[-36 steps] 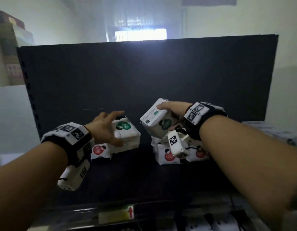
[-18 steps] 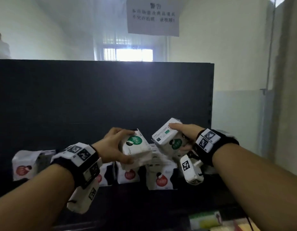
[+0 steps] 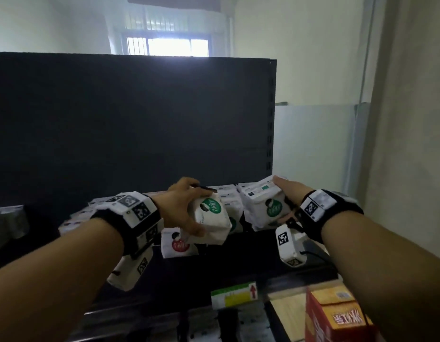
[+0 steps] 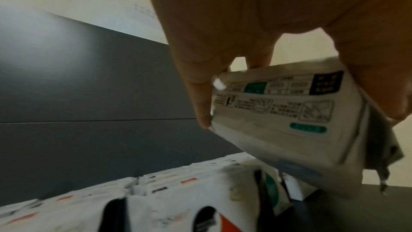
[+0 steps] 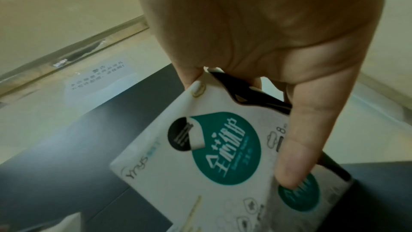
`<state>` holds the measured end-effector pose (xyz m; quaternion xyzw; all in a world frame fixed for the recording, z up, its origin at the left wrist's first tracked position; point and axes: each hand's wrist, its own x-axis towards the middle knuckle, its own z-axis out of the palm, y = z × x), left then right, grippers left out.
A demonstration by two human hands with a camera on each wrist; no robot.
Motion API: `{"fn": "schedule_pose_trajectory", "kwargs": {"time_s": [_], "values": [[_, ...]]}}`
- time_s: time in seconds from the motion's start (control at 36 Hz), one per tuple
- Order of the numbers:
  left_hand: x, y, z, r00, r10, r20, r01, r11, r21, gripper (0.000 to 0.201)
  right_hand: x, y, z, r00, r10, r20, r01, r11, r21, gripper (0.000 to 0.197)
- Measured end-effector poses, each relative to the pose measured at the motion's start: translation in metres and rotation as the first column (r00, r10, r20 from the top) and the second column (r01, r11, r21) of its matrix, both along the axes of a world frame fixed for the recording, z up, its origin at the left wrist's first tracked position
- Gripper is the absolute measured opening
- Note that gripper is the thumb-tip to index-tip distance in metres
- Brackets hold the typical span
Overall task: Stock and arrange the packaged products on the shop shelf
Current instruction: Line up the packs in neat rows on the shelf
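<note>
My left hand (image 3: 186, 211) grips a white soft pack with a green round label (image 3: 211, 219), held above the dark shelf (image 3: 238, 260); the left wrist view shows its printed underside (image 4: 289, 115) between thumb and fingers. My right hand (image 3: 286, 201) grips a second green-label pack (image 3: 263, 206), fingers over its top and thumb on its front face (image 5: 218, 149). It hangs at the shelf's right end over other packs. White packs with red labels (image 3: 178, 244) stand on the shelf below my left hand, with rows of packs (image 3: 228, 193) behind.
The black back panel (image 3: 130, 124) rises behind the shelf. A green and yellow price tag (image 3: 235, 294) sits on the shelf's front rail. An orange and red carton (image 3: 337, 317) stands on the lower level at right. More packs (image 3: 6, 223) sit at far left.
Both hands have carried their green-label packs to the right along the shelf. The view has swung right, and the orange carton has come into sight.
</note>
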<state>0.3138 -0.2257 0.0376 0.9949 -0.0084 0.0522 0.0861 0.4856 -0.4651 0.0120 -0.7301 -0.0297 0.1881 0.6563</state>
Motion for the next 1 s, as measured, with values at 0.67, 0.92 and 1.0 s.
{"fn": "schedule_pose_trajectory", "kwargs": {"time_s": [0.67, 0.92, 1.0], "values": [[0.068, -0.131, -0.015, 0.931, 0.078, -0.355, 0.091, 0.896, 0.434, 0.082, 0.041, -0.050, -0.046, 0.970, 0.236, 0.050, -0.219, 0.948, -0.231, 0.064], [0.058, -0.124, -0.018, 0.962, 0.159, -0.224, -0.122, 0.978, 0.168, 0.057, 0.046, -0.059, -0.035, 0.864, 0.466, 0.191, -0.210, 0.679, -0.703, 0.057], [0.057, -0.119, -0.013, 0.959, 0.246, -0.140, -0.229, 0.965, 0.128, 0.045, 0.046, -0.062, -0.031, 0.814, 0.524, 0.250, -0.142, 0.597, -0.790, 0.059]]}}
